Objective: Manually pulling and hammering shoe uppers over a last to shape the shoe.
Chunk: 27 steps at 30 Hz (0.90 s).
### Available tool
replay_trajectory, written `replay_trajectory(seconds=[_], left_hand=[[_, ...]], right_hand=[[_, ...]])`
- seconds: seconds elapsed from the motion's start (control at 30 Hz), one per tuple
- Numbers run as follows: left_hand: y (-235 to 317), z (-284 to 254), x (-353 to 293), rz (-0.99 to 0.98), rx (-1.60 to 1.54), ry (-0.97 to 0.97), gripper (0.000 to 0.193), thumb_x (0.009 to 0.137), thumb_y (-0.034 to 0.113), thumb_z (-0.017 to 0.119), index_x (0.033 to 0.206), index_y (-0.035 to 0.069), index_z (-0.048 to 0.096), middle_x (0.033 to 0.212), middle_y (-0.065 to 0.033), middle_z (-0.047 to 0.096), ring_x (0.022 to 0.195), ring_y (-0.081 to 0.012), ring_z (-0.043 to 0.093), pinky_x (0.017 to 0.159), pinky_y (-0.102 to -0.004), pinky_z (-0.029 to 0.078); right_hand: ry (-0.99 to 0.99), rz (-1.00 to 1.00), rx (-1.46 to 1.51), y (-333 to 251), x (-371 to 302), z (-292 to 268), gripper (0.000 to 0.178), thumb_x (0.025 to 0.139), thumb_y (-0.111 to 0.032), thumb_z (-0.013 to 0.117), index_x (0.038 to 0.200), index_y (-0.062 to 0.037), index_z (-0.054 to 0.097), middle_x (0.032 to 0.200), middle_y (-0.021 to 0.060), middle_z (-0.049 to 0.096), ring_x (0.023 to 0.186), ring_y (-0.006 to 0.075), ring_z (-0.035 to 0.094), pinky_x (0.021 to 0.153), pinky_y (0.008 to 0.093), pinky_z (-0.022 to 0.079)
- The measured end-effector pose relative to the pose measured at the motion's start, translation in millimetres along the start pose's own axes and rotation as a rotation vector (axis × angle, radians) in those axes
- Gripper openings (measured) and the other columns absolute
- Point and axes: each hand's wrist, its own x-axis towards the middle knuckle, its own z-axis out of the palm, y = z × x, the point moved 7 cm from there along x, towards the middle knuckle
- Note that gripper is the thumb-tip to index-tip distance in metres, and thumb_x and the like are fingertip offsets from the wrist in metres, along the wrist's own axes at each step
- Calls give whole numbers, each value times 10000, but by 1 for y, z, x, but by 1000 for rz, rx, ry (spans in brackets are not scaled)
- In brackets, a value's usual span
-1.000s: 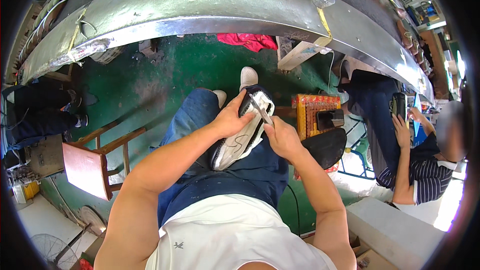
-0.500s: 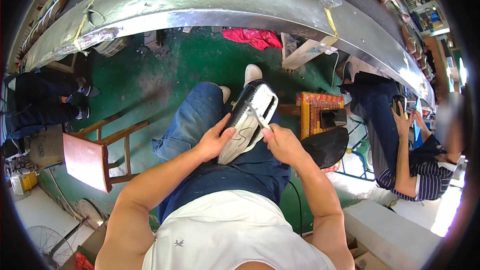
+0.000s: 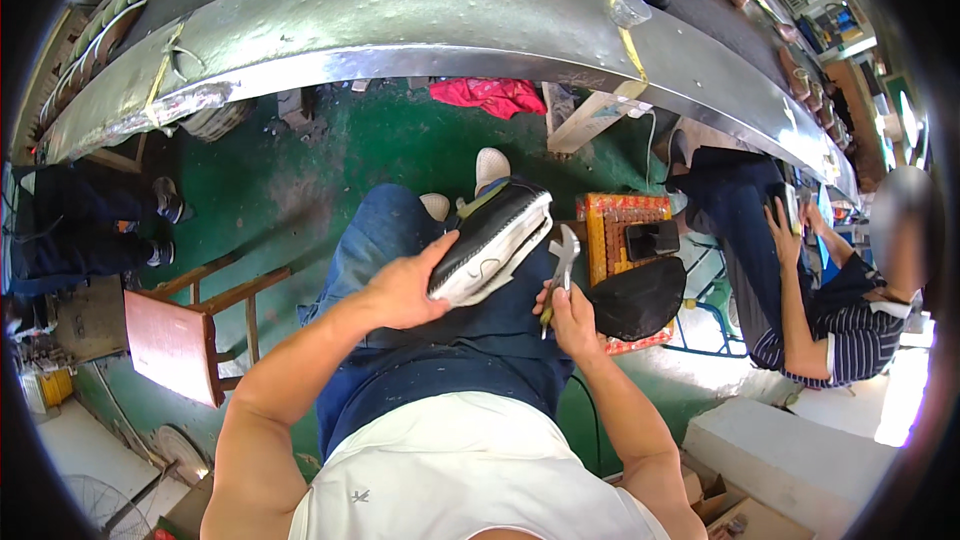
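A black shoe upper stretched over a last (image 3: 487, 245) rests on my thighs, tilted on its side, with its white underside turned to the right. My left hand (image 3: 408, 288) is closed round its near end, thumb against the underside. Just right of the shoe, my right hand (image 3: 570, 318) grips metal pliers (image 3: 567, 258) by the handles. Their silver head points away from me and stands apart from the shoe. Whether the jaws are closed is hard to make out.
A metal-edged conveyor bench (image 3: 380, 15) spans the far side, with a clear plastic cup (image 3: 630, 8) on its edge. At left stands a wooden stool (image 3: 172, 348); at right, a beaded seat (image 3: 625, 225) bears a dark phone (image 3: 652, 240). Another person (image 3: 800, 290) sits far right.
The shoe has rolled so its underside faces right instead of up. My right hand has drawn the pliers off the underside, to the right and nearer me. The view has shifted slightly.
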Motion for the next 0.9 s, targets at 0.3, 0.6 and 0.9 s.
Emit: replay_trajectory(seconds=[0.3,0.6,0.9], left_hand=[[128,-119,-17,603,-411,369,897,694,95,901,1437,85,398,1064,-160,743,961,-257,737,838,-373,571],[-40,22,145,-106,-929,103,631,1035,573,490,1326,27,617,1215,-144,686,1062,-234,670,954,-391,527],[-60,72,119,-159,-1109,168,546,1102,421,330,1290,-2,618,1270,-149,647,1154,-228,592,1038,-343,432]], right_hand=[[96,-12,233,17,-14,-7,373,993,-190,637,1277,25,525,1011,70,651,853,140,646,748,289,529],[-33,68,-282,-32,-5,-10,296,992,-163,579,1207,41,573,886,111,686,789,207,680,752,338,534],[-383,-257,-684,-104,13,16,367,945,-168,629,1204,82,554,1055,286,655,1023,474,632,911,494,498]])
